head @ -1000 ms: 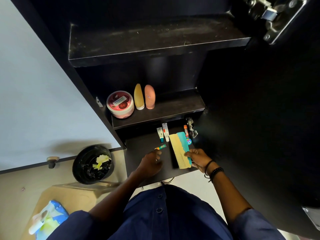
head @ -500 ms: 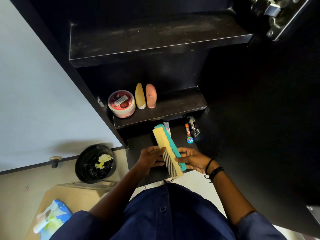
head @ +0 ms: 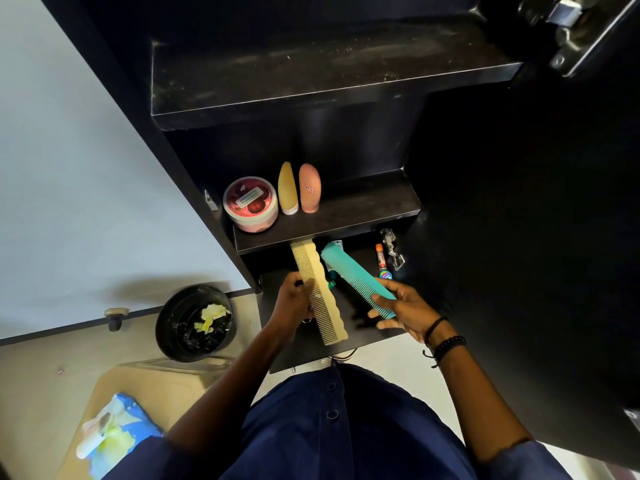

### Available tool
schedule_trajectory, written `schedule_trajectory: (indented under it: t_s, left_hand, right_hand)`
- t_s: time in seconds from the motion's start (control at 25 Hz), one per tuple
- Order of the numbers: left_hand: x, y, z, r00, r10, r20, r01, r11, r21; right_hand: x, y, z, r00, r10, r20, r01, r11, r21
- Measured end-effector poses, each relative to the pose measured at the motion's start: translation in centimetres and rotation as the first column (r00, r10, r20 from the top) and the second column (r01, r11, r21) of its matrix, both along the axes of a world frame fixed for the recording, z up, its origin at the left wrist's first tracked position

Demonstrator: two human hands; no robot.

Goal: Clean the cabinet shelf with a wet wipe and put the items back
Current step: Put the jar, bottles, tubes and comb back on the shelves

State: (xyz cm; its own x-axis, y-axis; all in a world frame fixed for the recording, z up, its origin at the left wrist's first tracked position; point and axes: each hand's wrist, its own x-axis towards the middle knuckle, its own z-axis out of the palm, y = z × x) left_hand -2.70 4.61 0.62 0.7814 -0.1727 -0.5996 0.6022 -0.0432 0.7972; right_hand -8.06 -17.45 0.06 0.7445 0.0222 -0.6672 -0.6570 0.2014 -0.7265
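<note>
Dark cabinet shelf (head: pixel 358 322), front edge: left hand (head: pixel 292 303) grips cream plastic comb (head: pixel 317 271), right hand (head: pixel 407 311) teal plastic comb (head: pixel 351 271) (previously stacked).

We note pale grey wall (head: pixel 69 168) at left, dark skirting (head: pixel 69 325) below, beige floor (head: pixel 34 393). Black bin (head: pixel 166 327) near wall, casting soft shadow; tan low table (head: pixel 166 386) beside it. Dark door (head: pixel 536 237) at right, metal hinge (head: pixel 568 26) at top.

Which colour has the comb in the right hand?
Teal. The long teal plastic comb in the right hand shows best in the head view.
</note>
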Motion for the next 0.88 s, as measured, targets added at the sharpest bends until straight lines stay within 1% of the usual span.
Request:
schedule_trajectory:
  t_s: [0.04, 0.08, 0.2, 0.28, 0.44, 0.56, 0.64, 0.68, 0.76, 0.8, 0.88]
  left_hand:
    - [0.1, 0.0, 0.1, 1.0, 0.002, -0.004, -0.002, 1.0, -0.01]
    - [0.1, 0.0, 0.2, 0.999, 0.017, -0.033, -0.018, 0.998, -0.052]
    - [-0.1, 0.1, 0.4, 0.975, 0.084, -0.206, -0.135, 0.961, -0.243]
    - [-0.4, 0.2, 0.4, 0.956, 0.104, -0.274, -0.185, 0.939, -0.29]
    - [-1.0, 0.3, 0.4, 0.931, 0.115, -0.347, -0.219, 0.936, -0.277]
    - [-1.3, 0.3, 0.7, 0.902, 0.15, -0.404, -0.269, 0.929, -0.255]
    - [-1.4, 0.4, 0.7, 0.888, 0.196, -0.415, -0.312, 0.921, -0.234]
    - [-1.5, 0.4, 0.8, 0.886, 0.215, -0.412, -0.328, 0.917, -0.225]
    - [-1.5, 0.4, 1.0, 0.884, 0.252, -0.394, -0.354, 0.911, -0.211]
    - [-1.4, 0.4, 1.2, 0.885, 0.267, -0.382, -0.361, 0.91, -0.202]
    - [-1.5, 0.4, 1.6, 0.892, 0.285, -0.352, -0.367, 0.91, -0.192]
  right_hand:
    - [0.0, 0.0, 0.2, 1.0, -0.014, -0.004, 0.014, 1.0, -0.005]
    - [-0.1, 0.0, 0.3, 0.999, -0.04, -0.015, 0.04, 0.999, 0.01]
    - [-0.4, 0.5, 0.5, 0.991, -0.121, -0.059, 0.128, 0.985, 0.115]
    - [-0.7, 1.2, 0.5, 0.987, -0.131, -0.094, 0.146, 0.974, 0.172]
    - [-1.2, 2.4, 0.9, 0.98, -0.125, -0.156, 0.166, 0.943, 0.289]
    - [-1.3, 2.8, 1.4, 0.978, -0.128, -0.165, 0.176, 0.931, 0.32]
    - [-1.4, 3.1, 1.7, 0.983, -0.115, -0.144, 0.158, 0.929, 0.334]
    - [-1.5, 3.3, 1.9, 0.989, -0.097, -0.113, 0.129, 0.94, 0.316]
    - [-1.7, 3.8, 1.9, 0.998, -0.055, -0.018, 0.058, 0.981, 0.185]
    - [-1.8, 4.1, 1.8, 0.998, -0.052, 0.028, 0.049, 0.994, 0.1]
    - [-1.9, 4.7, 1.8, 0.991, -0.089, 0.104, 0.093, 0.995, -0.034]
